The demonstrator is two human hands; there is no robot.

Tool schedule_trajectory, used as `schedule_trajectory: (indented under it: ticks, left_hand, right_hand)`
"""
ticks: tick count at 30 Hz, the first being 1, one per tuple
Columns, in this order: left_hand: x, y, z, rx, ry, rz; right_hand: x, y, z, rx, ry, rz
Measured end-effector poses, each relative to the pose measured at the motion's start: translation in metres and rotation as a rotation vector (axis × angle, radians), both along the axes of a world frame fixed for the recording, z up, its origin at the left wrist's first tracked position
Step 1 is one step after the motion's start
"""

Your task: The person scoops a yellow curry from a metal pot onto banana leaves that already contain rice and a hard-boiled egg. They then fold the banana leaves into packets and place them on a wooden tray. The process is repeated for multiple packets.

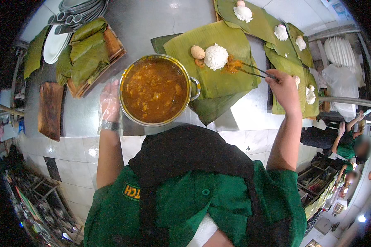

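My left hand (109,99), in a clear plastic glove, is closed at the left side of a steel pot (192,95); the handle there is hidden. Reddish-brown stew (154,90) with pieces of meat fills the pot. My bare right hand (285,89) grips thin dark tongs (256,71). Their tips touch shredded, sauced meat (232,66) on a banana leaf (181,41). Left of that meat sits a mound of white rice (216,57), then a brownish egg (198,52) with a small orange-brown piece (199,63) below it.
More banana leaves (259,22) with rice and eggs lie at the far right. Folded leaves (88,51) rest on wooden boards at left, near stacked pans (84,12) and a white plate (55,44). A wooden tray (50,110) lies nearer. Another person (346,144) stands off right.
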State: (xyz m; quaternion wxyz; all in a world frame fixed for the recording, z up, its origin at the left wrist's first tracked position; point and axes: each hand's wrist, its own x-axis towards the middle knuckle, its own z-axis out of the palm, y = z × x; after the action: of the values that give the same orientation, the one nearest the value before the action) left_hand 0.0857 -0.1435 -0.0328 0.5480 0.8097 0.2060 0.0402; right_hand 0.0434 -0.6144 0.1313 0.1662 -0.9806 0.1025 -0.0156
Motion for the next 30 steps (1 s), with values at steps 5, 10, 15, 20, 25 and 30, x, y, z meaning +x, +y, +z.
schedule_trajectory:
  ticks: [5, 10, 15, 20, 25, 30]
  left_hand:
    - [-0.004, 0.0, 0.012, -0.033, 0.028, -0.09]
    - [-0.004, -0.006, 0.02, 0.06, 0.069, -0.017]
    - [-0.005, -0.002, 0.01, 0.13, 0.031, -0.12]
    - [0.0, 0.004, 0.0, 0.124, -0.017, -0.082]
    - [-0.002, -0.001, 0.004, 0.08, -0.027, -0.096]
    - [-0.001, -0.003, 0.015, -0.001, 0.043, -0.105]
  right_hand:
    - [0.006, 0.011, 0.004, -0.145, -0.01, 0.068]
    - [0.008, 0.023, 0.006, -0.222, 0.043, 0.18]
    - [0.003, 0.032, 0.026, -0.196, -0.063, 0.153]
    - [-0.012, 0.071, 0.048, 0.088, -0.048, 0.309]
    - [-0.012, 0.136, 0.026, -0.105, -0.044, 0.662]
    - [0.015, 0.175, -0.008, -0.206, 0.054, 0.864]
